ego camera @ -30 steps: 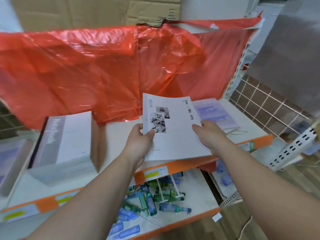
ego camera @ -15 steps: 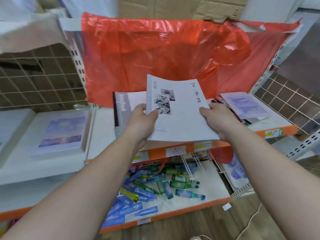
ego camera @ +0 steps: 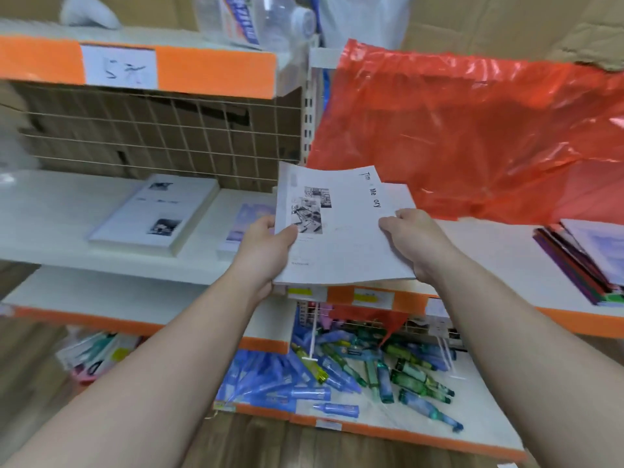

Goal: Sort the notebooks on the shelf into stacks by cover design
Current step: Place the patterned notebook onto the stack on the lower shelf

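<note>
Left hand and right hand gripping white notebook between them, above shelf

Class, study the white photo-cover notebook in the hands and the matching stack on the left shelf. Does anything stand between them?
A purple-cover notebook lies flat on the shelf between them, probably low enough to pass over. Nothing visible lies on the matching stack.

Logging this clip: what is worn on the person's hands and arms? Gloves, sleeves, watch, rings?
Nothing that shows. The left hand and right hand are ungloved, no rings visible; the left forearm and right forearm are bare to the frame edge: no sleeves, watch or bracelet.
</note>
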Tool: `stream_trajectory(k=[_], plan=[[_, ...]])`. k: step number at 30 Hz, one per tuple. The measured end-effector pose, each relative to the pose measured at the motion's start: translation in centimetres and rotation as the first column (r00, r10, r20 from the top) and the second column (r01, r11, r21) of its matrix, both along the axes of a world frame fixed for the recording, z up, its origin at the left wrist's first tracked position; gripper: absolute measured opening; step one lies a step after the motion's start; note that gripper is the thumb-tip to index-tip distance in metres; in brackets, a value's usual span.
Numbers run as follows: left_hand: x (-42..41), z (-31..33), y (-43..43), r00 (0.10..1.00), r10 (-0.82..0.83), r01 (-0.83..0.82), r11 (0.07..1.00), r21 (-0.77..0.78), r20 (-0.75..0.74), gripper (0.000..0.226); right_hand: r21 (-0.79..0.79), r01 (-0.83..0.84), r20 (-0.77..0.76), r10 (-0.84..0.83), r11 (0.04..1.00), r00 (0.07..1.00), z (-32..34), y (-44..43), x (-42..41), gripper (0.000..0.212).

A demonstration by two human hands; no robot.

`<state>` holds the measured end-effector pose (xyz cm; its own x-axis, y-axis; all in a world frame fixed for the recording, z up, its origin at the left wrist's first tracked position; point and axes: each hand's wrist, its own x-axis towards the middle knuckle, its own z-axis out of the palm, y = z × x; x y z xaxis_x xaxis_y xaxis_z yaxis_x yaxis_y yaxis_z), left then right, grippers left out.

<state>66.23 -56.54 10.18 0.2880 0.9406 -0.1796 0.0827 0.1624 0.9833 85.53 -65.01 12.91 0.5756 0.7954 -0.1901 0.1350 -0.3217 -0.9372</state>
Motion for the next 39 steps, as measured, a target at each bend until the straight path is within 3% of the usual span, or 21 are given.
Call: stream_trajectory(k=[2, 16, 26, 28, 31, 39], plan=[[-1.8, 0.1, 0.4, 1.000, 0.030, -0.030, 1.000, -0.008, -0.003, 0.003, -0.008, -0.048, -0.004, 0.048, 0.999, 0.999, -0.4, 1.1, -1.3, 0.017], [-12.6, -1.1, 5.1, 0.969, 0.247, -0.248, 0.968, -0.042, -0.015, 0.008, -0.014, -0.273, -0.023, 0.273, 0.962, 0.962, -2.2, 10.7, -10.8, 0.019], [-21.7, -3.5, 17.9, 0.984, 0.127, -0.125, 0.992, 0.021, -0.122, 0.004, -0.023, -0.162, -0.004, 0.162, 0.986, 0.987, -6.1, 21.5, -20.5, 0.021], [-23.4, -3.8, 20.1, 0.988, 0.085, -0.082, 0.996, 0.029, -0.130, 0.015, -0.029, -0.130, 0.010, 0.130, 0.991, 0.991, -6.9, 23.5, -22.5, 0.018], [-25.5, -4.4, 23.6, 0.968, 0.060, -0.040, 0.995, 0.087, -0.244, 0.033, -0.045, -0.084, 0.026, 0.085, 0.995, 0.996, -7.8, 26.3, -24.9, 0.017], [-27.8, -6.2, 30.5, 0.765, 0.020, 0.138, 0.971, 0.194, -0.644, 0.025, -0.070, -0.023, 0.038, 0.025, 0.997, 0.999, -9.9, 31.1, -27.5, 0.014]])
